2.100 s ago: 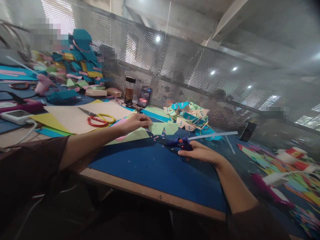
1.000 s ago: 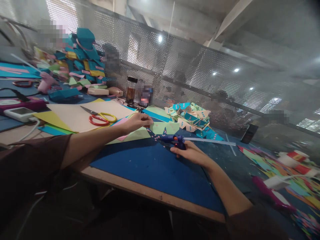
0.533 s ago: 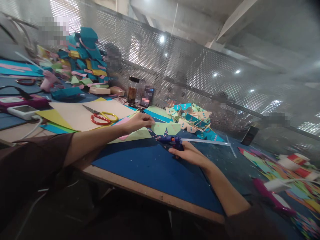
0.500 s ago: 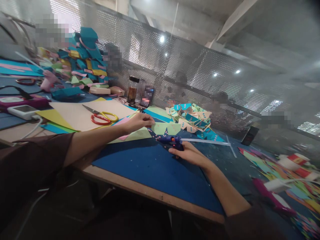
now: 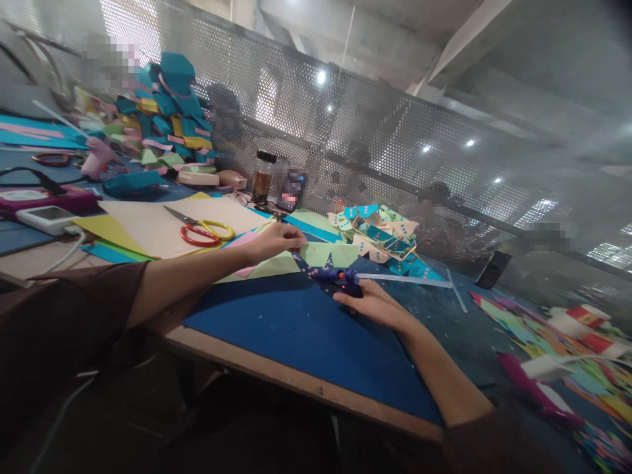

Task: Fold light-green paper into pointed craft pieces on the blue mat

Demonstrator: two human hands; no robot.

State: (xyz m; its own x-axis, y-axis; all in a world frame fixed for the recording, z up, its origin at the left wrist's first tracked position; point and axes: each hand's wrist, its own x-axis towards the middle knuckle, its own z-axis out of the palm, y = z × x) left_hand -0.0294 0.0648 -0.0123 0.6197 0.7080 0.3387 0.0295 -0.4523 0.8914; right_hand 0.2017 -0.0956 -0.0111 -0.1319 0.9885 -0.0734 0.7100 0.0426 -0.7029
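Between the fingertips of my left hand (image 5: 278, 241) is the left end of a light green paper strip (image 5: 336, 253), its lower edge cut in zigzags and marked with small pink dots. A blue glue gun (image 5: 340, 279) is gripped in my right hand (image 5: 378, 303), its nozzle pointing left below the strip. From the back of the gun a long clear glue stick (image 5: 402, 279) sticks out to the right. Larger green paper (image 5: 271, 266) lies under my left hand. Whether the nozzle touches the strip I cannot tell.
Scissors (image 5: 207, 232) with red and yellow handles rest on stacked paper (image 5: 133, 224) at left. Behind the strip sits a heap of dotted paper pieces (image 5: 385, 234). A jar (image 5: 261, 176) and phone (image 5: 292, 189) stand at the back. Power strips (image 5: 540, 392) lie right and left.
The hands, the glue gun and the paper strip look nearly the same as before. Only a very slight shift of the whole view shows.
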